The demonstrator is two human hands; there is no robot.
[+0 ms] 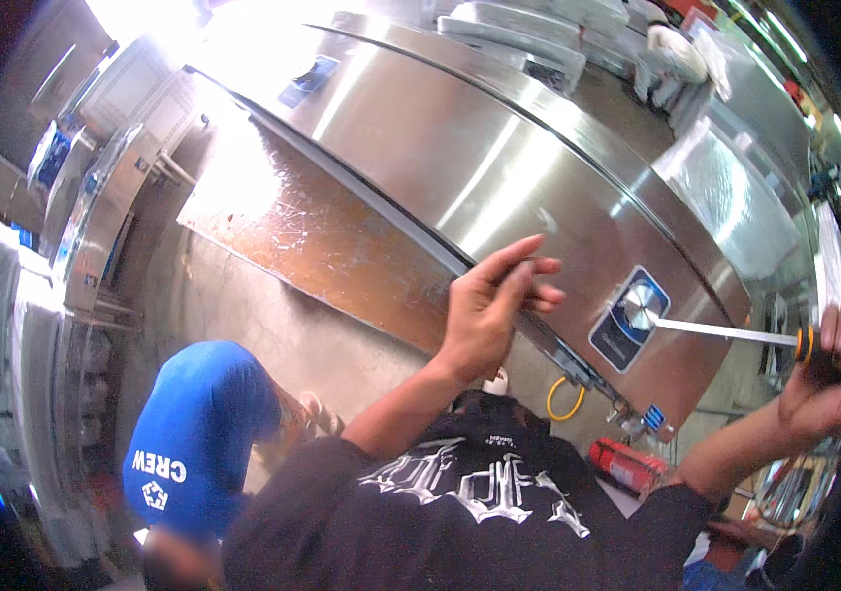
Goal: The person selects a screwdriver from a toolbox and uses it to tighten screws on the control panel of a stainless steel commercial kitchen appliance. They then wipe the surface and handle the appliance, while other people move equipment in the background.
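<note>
A long stainless steel appliance (539,212) lies across the middle, with a round metal knob (642,305) on a dark blue label plate (627,330) near its right end. My right hand (827,366), at the far right, is closed around a yellow and black tape measure (807,350). Its pale blade (726,332) runs out straight, and its tip appears at the knob. Over the appliance's near edge my left hand (494,310) is raised, loosely bent with fingers apart and nothing in it.
A person in a blue shirt (206,433) is close by at lower left. A scratched brown board (312,227) lies below the appliance. A yellow hose loop (566,398) and a red cylinder (627,465) are near its right end. Wrapped units (731,202) stand beyond.
</note>
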